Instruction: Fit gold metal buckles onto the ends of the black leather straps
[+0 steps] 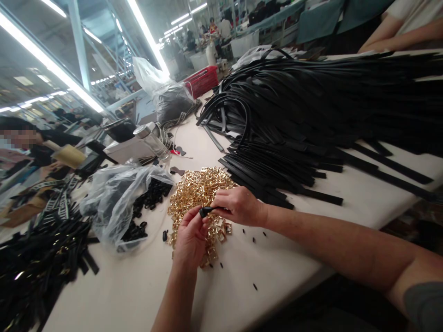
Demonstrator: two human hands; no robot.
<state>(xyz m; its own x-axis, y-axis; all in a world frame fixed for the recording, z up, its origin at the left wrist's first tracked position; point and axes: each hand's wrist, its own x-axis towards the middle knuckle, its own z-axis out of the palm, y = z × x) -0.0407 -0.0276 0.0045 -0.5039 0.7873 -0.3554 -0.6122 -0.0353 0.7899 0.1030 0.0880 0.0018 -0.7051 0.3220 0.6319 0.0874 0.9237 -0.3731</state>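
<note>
My left hand (191, 233) pinches a small black piece (205, 211) in front of me. My right hand (242, 206) comes in from the right, its fingers closed on the other end of the same black piece. Whether the piece is a strap end or a loop cannot be made out. Under and behind both hands lies a pile of gold metal buckles (194, 189). Small black loops (152, 193) spill from a clear plastic bag (114, 198) left of the pile.
Long black straps (311, 101) cover the table's back right. Finished-looking black straps with gold parts (44, 272) lie at left. A glass bottle (152, 140), a red basket (202, 80) and a filled plastic bag (169, 99) stand behind. A person (20, 138) sits at far left, another's arms (401, 39) rest at top right.
</note>
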